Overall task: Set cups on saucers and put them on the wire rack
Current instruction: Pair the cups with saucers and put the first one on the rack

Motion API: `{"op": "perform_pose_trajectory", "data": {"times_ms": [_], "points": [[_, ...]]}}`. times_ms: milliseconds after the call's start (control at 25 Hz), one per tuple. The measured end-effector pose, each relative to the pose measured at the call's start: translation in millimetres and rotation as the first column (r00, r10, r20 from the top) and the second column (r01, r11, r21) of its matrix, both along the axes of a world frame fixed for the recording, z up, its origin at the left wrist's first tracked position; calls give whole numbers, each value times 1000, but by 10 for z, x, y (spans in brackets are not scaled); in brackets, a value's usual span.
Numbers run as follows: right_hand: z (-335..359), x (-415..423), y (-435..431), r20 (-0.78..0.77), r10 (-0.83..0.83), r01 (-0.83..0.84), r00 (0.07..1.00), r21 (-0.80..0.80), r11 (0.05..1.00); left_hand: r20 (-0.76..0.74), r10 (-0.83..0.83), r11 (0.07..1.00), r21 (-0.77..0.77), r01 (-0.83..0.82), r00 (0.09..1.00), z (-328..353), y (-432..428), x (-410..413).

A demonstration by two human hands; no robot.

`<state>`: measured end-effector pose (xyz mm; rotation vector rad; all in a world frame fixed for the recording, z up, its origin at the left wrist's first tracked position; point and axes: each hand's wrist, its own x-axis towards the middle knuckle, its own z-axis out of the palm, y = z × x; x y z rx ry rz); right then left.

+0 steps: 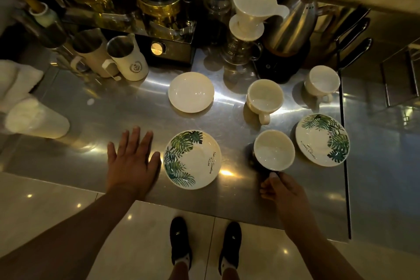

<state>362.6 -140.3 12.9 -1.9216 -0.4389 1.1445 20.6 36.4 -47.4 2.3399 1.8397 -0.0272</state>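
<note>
On the steel counter (91, 129) lie three saucers: a plain white saucer (191, 92), a near leaf-print saucer (192, 159) and a right leaf-print saucer (322, 140). Three white cups stand among them: a middle cup (264, 97), a far right cup (322, 80) and a near cup (274, 150). My right hand (280, 188) pinches the near cup's handle at its front side; the handle itself is hidden by my fingers. My left hand (131, 161) lies flat and open on the counter, its thumb almost touching the near leaf-print saucer's left rim.
Along the back stand milk pitchers (127, 59), a siphon brewer with a gold knob (156, 49), a white dripper on a glass server (250, 18) and a steel kettle (293, 27). Folded white cloths (27, 107) lie at the left. Dark-handled tools (354, 38) hang at the right edge.
</note>
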Motion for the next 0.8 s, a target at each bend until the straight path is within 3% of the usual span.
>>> {"op": "perform_pose_trajectory", "data": {"times_ms": [280, 440, 800], "points": [[204, -578, 148, -14, 279, -277, 960, 67, 958, 7, -5, 1000, 9, 4, 1000, -22, 7, -15], [155, -998, 322, -75, 323, -308, 944, 157, 938, 4, -7, 1000, 9, 7, 1000, -36, 8, -31], [14, -1220, 424, -124, 392, -381, 911, 106, 919, 17, -17, 1000, 3, 17, 1000, -34, 6, -42]]}}
